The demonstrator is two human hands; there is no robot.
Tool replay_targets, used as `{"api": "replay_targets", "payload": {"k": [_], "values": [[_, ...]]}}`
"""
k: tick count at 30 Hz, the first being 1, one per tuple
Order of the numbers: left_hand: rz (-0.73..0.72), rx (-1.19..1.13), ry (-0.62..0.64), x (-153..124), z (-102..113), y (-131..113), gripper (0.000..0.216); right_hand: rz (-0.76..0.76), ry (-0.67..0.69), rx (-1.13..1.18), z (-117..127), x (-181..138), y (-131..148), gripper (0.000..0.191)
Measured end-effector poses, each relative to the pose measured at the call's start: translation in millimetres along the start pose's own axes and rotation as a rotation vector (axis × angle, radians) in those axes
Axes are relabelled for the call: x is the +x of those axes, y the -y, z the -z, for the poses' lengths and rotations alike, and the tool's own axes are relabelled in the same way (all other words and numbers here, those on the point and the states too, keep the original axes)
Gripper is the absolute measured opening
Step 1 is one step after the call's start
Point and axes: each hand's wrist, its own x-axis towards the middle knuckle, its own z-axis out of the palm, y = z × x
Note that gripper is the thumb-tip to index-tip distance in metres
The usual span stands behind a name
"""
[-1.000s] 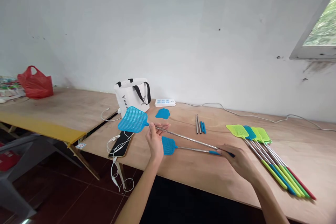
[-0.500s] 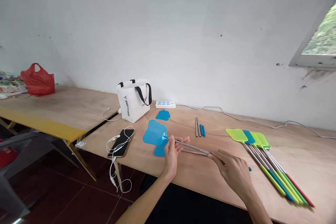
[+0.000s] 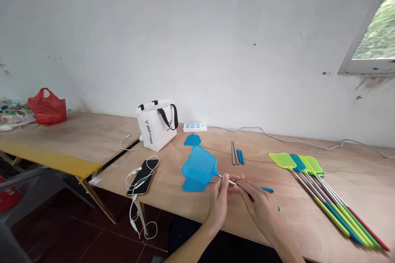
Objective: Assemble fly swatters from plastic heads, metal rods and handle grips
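Observation:
My left hand (image 3: 218, 197) is closed on the thin metal shaft of a blue fly swatter (image 3: 199, 160), close to its mesh head. Right beside it, my right hand (image 3: 257, 199) grips the same shaft farther down, fingers wrapped over it. A second blue swatter (image 3: 194, 185) lies on the table, partly under the held one. Past my right hand a blue handle (image 3: 267, 190) shows, and a small blue tip lies beyond; which swatter each belongs to I cannot tell. Farther back are a loose blue swatter head (image 3: 191, 139), metal rods (image 3: 235, 154) and blue grips (image 3: 240, 157).
Several swatters with yellow-green and blue heads (image 3: 281, 160) lie in a row at right. A white bag (image 3: 157, 127), a power strip (image 3: 195, 127) and a phone (image 3: 143, 177) with white earphones are around the left side. A red bag (image 3: 47, 107) stands on the far-left table.
My right hand has moved left, up to my left hand, and the visible shaft between them is much shorter. The held swatter's head has shifted right. The view has tilted slightly.

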Motion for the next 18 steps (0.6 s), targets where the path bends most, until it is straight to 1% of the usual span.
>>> {"api": "replay_targets", "payload": {"k": [2,4,7,11,15,18], "values": [[0.012,0.024,0.047,1.5,0.1,-5.8,0.048,-0.033,0.039,0.05,7.7,1.0,-3.2,0.039],[0.015,0.02,0.061,1.0,-0.1,-9.5,0.049,-0.064,0.06,0.066,15.8,2.1,-3.1,0.036],[-0.004,-0.012,0.038,-1.7,-1.8,-11.0,0.051,-0.069,0.088,0.062,23.9,2.8,2.6,0.035],[-0.026,-0.047,-0.025,1.5,0.9,-12.7,0.05,-0.056,0.077,-0.024,23.8,1.6,8.0,0.037],[-0.089,-0.06,-0.138,19.3,21.3,-24.3,0.047,-0.055,0.056,-0.153,24.7,2.1,-1.9,0.042],[-0.155,-0.043,-0.223,32.2,38.7,-34.8,0.045,-0.051,0.083,-0.157,32.1,6.0,-14.6,0.043]]}}
